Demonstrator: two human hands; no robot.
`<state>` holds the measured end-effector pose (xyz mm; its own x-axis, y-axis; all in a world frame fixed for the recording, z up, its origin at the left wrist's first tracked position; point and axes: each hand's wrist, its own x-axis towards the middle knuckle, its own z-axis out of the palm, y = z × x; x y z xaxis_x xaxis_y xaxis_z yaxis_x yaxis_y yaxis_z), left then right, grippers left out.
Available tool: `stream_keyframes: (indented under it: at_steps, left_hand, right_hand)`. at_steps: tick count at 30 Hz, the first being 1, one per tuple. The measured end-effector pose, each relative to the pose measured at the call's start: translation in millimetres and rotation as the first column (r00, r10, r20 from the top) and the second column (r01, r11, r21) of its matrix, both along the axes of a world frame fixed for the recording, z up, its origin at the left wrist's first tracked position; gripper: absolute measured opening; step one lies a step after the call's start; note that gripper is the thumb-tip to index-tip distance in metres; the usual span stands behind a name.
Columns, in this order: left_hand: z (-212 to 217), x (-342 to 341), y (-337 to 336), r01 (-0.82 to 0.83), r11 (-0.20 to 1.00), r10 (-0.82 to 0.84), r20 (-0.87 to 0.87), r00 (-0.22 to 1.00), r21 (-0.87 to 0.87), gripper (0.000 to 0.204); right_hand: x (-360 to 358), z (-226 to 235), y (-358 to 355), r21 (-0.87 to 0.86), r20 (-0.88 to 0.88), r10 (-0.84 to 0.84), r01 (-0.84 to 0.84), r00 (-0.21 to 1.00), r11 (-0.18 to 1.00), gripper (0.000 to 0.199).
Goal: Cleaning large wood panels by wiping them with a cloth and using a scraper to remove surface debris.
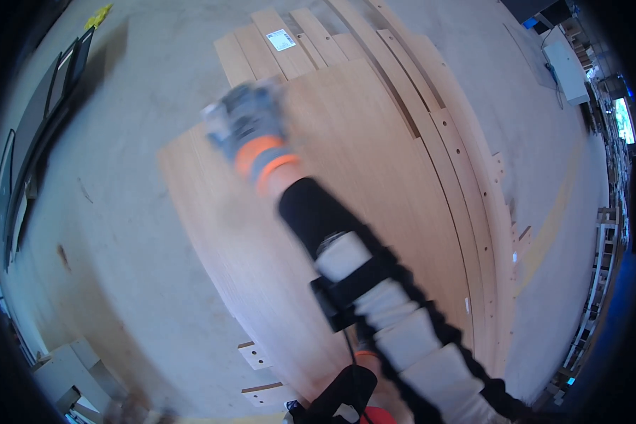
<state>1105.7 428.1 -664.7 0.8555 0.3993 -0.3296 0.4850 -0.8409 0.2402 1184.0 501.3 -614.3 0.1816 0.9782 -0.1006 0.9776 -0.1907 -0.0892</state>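
Observation:
My right arm reaches from the lower right across a large light-wood panel. My right hand, in a grey glove with an orange-banded cuff, is over the panel's far left edge. It is smeared by motion; a whitish patch shows at its left side, and I cannot make out whether it is a held thing or part of the glove. Below, my left forearm in a black sleeve comes in from the lower edge. Only an orange cuff shows at its wrist; my left hand is hidden behind the right forearm.
Narrower wooden boards with drilled holes lie along the panel's right side. A white label sits on a far board. Drilled board ends jut out at lower left. Dark frames stand at left; a pale carton lies at lower left.

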Motion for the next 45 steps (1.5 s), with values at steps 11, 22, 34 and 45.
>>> stream_keyframes:
  at_steps: [11, 22, 34, 45]
  left_hand:
    - [0, 6, -253, 0.039, 0.999, -0.036, -0.105, 0.994, 0.036, 0.046]
    - [-11, 22, -280, 0.077, 0.904, -0.085, -0.001, 0.996, 0.420, 0.061]
    - [-37, 50, -277, 0.016, 0.762, -0.071, 0.059, 0.996, 0.648, 0.054]
    - [-44, 30, -207, 0.241, 0.687, -0.188, -0.153, 0.970, 0.686, 0.059]
  right_hand:
    - [105, -56, -20, 0.424, 0.022, -0.383, 0.339, 0.923, 0.840, 0.044]
    - [154, -32, -247, 0.185, 0.008, -0.556, 0.545, 0.831, 0.817, 0.060]
    - [28, -45, -655, 0.030, -0.176, -0.902, 0.918, 0.393, 0.394, 0.062]
    - [-99, -46, -974, 0.049, 0.014, -0.998, 0.997, -0.063, -0.062, 0.066]
